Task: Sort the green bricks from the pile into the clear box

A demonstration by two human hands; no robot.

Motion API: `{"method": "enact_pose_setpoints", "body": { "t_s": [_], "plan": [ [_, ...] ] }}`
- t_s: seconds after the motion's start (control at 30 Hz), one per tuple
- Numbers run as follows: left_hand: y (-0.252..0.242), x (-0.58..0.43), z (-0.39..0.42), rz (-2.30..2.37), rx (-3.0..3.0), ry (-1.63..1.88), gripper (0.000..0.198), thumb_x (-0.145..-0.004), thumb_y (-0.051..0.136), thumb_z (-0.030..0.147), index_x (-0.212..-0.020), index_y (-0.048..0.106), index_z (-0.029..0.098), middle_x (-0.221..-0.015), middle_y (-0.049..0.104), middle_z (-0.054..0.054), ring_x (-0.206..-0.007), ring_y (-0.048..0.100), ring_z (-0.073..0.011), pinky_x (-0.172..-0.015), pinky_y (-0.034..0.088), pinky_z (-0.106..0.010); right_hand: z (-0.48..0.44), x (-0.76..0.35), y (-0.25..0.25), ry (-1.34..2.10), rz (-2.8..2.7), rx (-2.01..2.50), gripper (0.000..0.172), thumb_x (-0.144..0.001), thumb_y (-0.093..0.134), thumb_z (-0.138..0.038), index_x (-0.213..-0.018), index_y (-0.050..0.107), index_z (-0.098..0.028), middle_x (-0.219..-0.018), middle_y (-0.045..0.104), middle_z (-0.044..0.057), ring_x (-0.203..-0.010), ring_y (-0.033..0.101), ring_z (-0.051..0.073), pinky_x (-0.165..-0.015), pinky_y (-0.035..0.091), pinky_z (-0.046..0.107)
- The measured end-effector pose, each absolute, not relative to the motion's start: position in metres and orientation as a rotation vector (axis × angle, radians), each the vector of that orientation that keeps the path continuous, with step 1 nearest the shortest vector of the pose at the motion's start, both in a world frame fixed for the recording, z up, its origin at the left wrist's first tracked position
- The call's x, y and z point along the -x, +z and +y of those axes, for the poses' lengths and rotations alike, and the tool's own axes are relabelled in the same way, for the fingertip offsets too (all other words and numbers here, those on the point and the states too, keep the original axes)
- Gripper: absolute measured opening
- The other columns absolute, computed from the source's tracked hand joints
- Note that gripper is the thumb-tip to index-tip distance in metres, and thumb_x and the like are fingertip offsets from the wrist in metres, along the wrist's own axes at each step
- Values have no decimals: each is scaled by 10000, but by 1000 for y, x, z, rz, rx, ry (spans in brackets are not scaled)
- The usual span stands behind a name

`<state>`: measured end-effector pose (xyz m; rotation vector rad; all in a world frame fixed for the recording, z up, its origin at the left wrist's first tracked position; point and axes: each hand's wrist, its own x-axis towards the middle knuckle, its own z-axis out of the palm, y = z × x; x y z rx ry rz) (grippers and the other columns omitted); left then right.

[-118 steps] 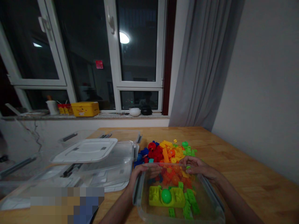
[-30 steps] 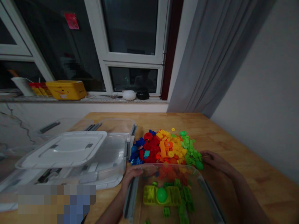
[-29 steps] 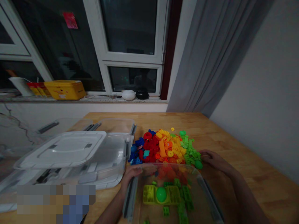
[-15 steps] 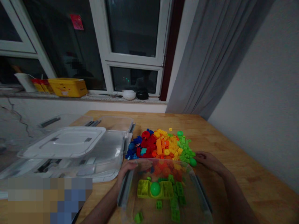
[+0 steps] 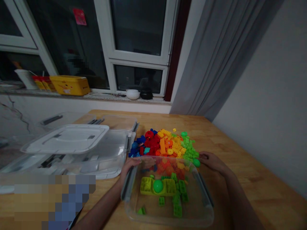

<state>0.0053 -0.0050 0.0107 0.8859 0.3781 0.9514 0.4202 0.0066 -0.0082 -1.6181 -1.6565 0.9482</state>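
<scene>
A clear plastic box [image 5: 168,220] with grey side latches stands in front of me on the table. My left hand [image 5: 131,166] grips its far left corner, fingers over the rim. Inside lie several green building blocks [image 5: 177,209], a yellow-green long block [image 5: 169,187] and a green ball [image 5: 158,186]. Behind the box spreads a heap of toy blocks [image 5: 163,145] in blue, red, orange, yellow and green. My right hand [image 5: 211,161] rests at the heap's right end, beside the green pieces [image 5: 190,150] and a green round piece [image 5: 196,163]. Its fingers are loosely bent, with nothing visible in them.
At the left, several clear boxes [image 5: 112,143] and a white lid [image 5: 69,139] are stacked together. A yellow box [image 5: 72,85], a white bowl [image 5: 132,94] and a black bowl [image 5: 146,94] stand on the windowsill. Grey curtains [image 5: 211,57] hang at the right.
The view has tipped down slightly, so the box's near edge now shows. Both hands keep nearly the same places, left on the box and right by the green pieces.
</scene>
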Motion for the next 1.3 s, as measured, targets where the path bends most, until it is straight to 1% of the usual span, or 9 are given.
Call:
{"method": "enact_pose_setpoints", "body": {
  "t_s": [0.13,0.23,0.5,0.63,0.77,0.87,0.93,1.17,1.3],
  "plan": [
    [8,-5,-3,325,-895,941,484,-738,446,247,-1100,683,29,-1121,706,-179,-1134,600,-342,-1064,335,-484,5,-424,-11,868,-1606,1636,403,-644,721,-556,-772,690,-176,-742,701,46,-689,613,200,-649,465,300],
    [7,-4,-3,306,-917,906,500,-744,454,259,-1131,663,23,-1171,681,-188,-1153,587,-349,-1075,315,-492,2,-427,-9,891,-1536,1638,392,-651,715,-556,-752,667,-181,-682,648,11,-629,557,168,-591,417,281],
    [8,-3,-3,300,-923,907,503,-762,430,254,-1137,656,7,-1149,691,-190,-1122,609,-338,-1082,302,-479,-3,-420,8,1021,-1392,1377,302,-747,703,-473,-831,625,-194,-703,567,-31,-646,503,129,-591,373,242],
    [8,-3,-4,309,-902,902,508,-766,419,252,-1142,649,-2,-1174,676,-200,-1160,584,-339,-1095,287,-480,-2,-390,13,1237,-1258,1121,272,-741,730,-434,-840,590,-223,-775,572,-25,-720,537,137,-673,428,247],
    [9,-4,-5,346,-863,919,504,-759,416,243,-1132,654,2,-1175,673,-207,-1150,588,-351,-1095,279,-511,-7,-357,14,1427,-1206,874,321,-678,782,-441,-830,571,-252,-842,593,-23,-802,566,162,-780,446,291],
    [8,-4,-4,341,-854,913,483,-742,449,250,-1101,678,22,-1150,689,-194,-1145,592,-351,-1097,276,-504,-12,-341,14,1467,-1305,785,358,-651,788,-476,-739,551,-223,-959,592,21,-906,554,196,-815,431,306],
    [7,-3,-3,318,-859,908,471,-736,466,244,-1097,684,34,-1147,694,-184,-1165,582,-339,-1111,263,-476,-14,-335,15,1474,-1400,729,367,-650,785,-484,-709,549,-209,-976,577,36,-925,539,200,-814,417,301],
    [8,-3,-2,302,-861,906,479,-729,452,235,-1099,686,41,-1144,697,-176,-1167,581,-329,-1106,270,-466,-16,-328,23,1472,-1562,728,393,-624,788,-516,-717,564,-206,-1070,592,67,-1119,496,269,-958,358,384],
    [5,-1,-2,319,-848,854,507,-764,427,258,-1166,646,41,-1208,658,-200,-1159,581,-357,-1062,314,-522,-17,-328,25,1537,-1560,783,393,-589,815,-484,-725,571,-207,-1162,583,62,-1194,486,296,-1032,310,422]
  ]
}}
